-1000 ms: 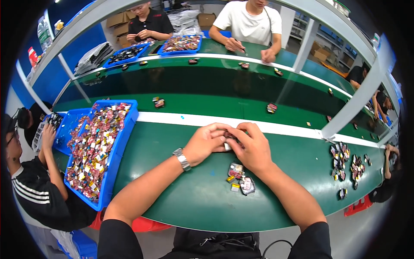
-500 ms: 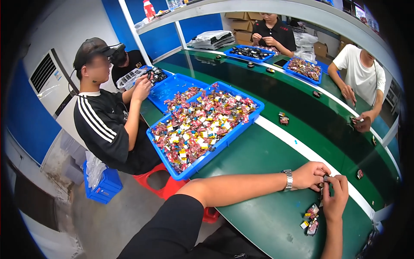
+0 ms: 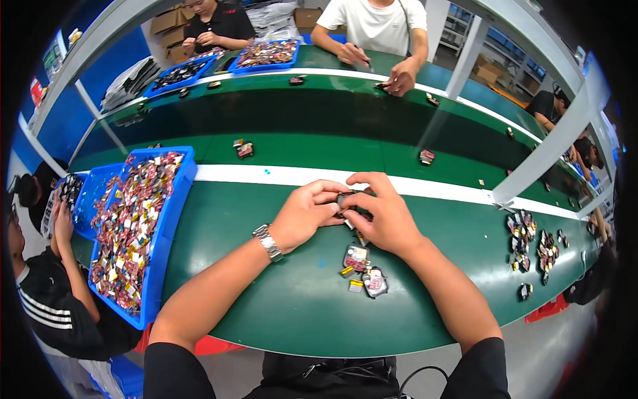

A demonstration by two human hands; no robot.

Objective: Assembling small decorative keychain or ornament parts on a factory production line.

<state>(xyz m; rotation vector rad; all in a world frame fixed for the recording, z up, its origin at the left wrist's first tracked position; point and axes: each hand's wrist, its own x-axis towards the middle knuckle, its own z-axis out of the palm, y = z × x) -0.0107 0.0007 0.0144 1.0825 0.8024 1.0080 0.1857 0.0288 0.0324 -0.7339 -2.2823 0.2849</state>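
Together, the left hand [image 3: 300, 217] and right hand [image 3: 384, 218] pinch a dark gadget [image 3: 343, 199]; a blue tray [image 3: 174, 226] holds heaped parts [image 3: 133, 229].

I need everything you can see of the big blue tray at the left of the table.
The big blue tray looks like plastic: a shallow rectangle with raised walls, open side up. It is heaped with small parts, mostly pinkish red, with yellow, white and dark bits. It stands on the green table, its long side running away from the wearer. Another blue tray lies on its left; whether they touch or overlap is unclear.
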